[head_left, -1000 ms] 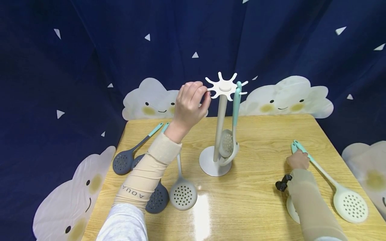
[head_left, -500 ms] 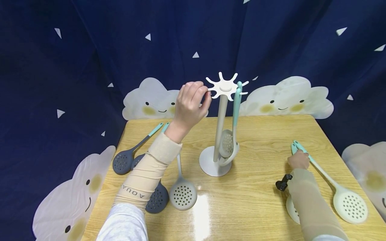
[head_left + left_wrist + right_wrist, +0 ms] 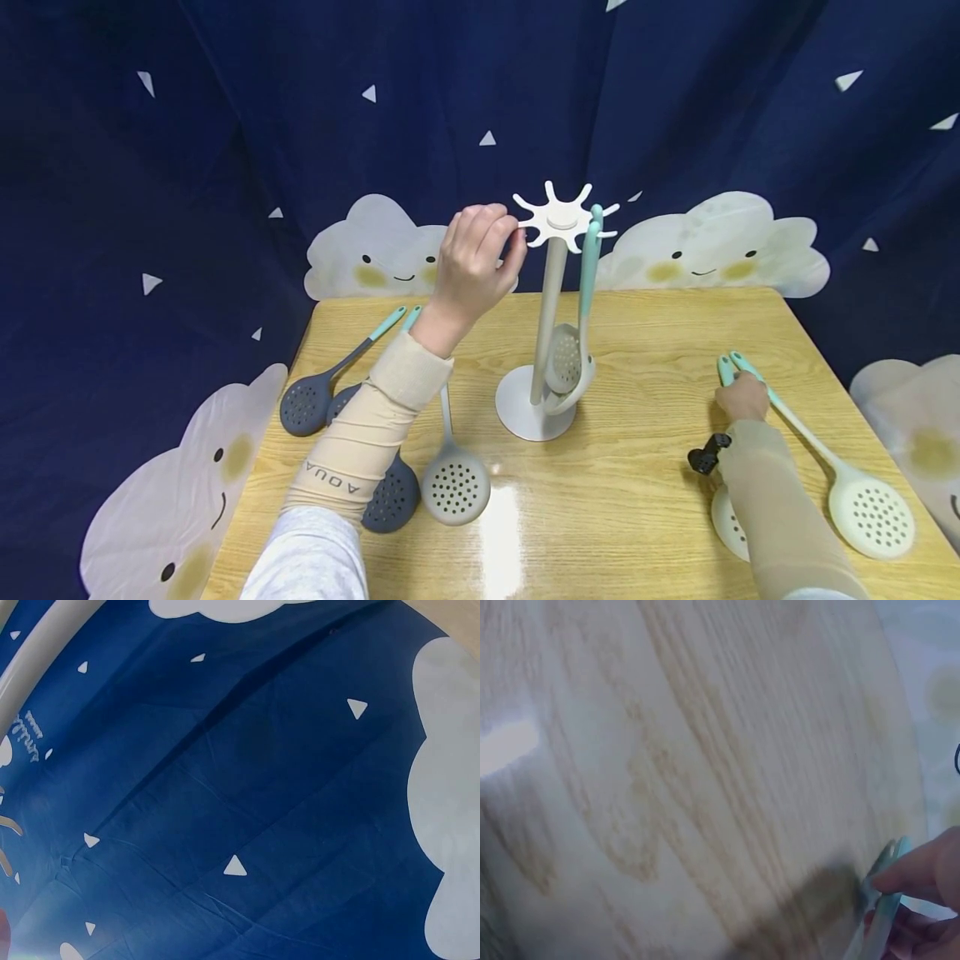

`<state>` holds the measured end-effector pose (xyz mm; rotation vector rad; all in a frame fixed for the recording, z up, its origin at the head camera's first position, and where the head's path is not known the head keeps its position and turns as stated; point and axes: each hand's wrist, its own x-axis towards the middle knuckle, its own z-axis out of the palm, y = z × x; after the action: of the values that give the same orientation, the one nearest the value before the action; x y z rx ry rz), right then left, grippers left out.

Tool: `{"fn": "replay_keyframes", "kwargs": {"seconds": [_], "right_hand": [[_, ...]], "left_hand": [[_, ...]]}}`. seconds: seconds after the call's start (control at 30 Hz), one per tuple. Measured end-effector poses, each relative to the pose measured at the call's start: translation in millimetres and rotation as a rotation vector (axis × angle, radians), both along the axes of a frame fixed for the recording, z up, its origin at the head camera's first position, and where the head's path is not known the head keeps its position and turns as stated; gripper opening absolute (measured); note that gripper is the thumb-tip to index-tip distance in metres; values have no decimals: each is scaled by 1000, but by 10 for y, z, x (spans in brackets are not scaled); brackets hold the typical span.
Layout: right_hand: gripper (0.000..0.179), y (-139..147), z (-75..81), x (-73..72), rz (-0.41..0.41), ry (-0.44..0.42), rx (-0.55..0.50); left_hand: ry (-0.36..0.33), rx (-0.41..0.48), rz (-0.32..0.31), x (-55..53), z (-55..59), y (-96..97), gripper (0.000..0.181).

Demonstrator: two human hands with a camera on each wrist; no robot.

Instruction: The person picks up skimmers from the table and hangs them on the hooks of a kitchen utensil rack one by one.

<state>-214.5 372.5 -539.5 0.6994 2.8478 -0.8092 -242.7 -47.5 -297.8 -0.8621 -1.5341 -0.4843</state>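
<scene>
My left hand (image 3: 478,254) pinches one arm of the white star-shaped top (image 3: 561,218) of an upright utensil stand (image 3: 550,325). Two utensils with mint handles, a perforated skimmer (image 3: 564,358) and a ladle (image 3: 581,387), hang on the stand's right side. On the table's right, my right hand (image 3: 742,397) holds the mint handle (image 3: 725,370) of a white skimmer; its perforated head (image 3: 729,523) shows partly beside my forearm. In the right wrist view, thumb and fingers close round that handle (image 3: 885,922). Another white skimmer (image 3: 872,510) lies just right of this hand.
Dark grey skimmers (image 3: 306,406) lie on the wooden table (image 3: 637,500) at left, partly behind my left forearm. A light grey skimmer (image 3: 455,487) lies left of the stand's round base (image 3: 525,417). A dark blue curtain (image 3: 420,108) with clouds stands behind.
The handle in my right hand has shifted slightly left, and its tip now stands apart from the neighbouring skimmer's handle. My left hand stays at the stand's top.
</scene>
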Motion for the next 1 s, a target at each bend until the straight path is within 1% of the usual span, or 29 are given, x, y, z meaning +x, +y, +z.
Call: {"fn": "replay_keyframes", "kwargs": {"seconds": [0.13,0.3,0.43,0.53,0.7,0.8,1.0], "right_hand": [[56,-20,51,-28,4,33,-37],[52,-63,168,-81,35,123,-62],[49,-125,293,-129,25,184,-71],[49,-183,408,-170,9,215,-68],[55,-306,628,-231,-7,261,-103],[56,-407,762,-247,-8,320,-119],[52,-637,1022,-212,15,464,-125]], "left_hand": [[0,-3,1,0,1,0,11],[0,-2,7,1,-3,-4,11],[-4,-3,4,1,-3,-4,11],[-4,-3,3,1,-3,-5,11],[-5,-1,3,0,-3,-7,11],[-5,0,3,-2,-3,-6,10],[-1,-1,2,-3,-2,-3,11]]}}
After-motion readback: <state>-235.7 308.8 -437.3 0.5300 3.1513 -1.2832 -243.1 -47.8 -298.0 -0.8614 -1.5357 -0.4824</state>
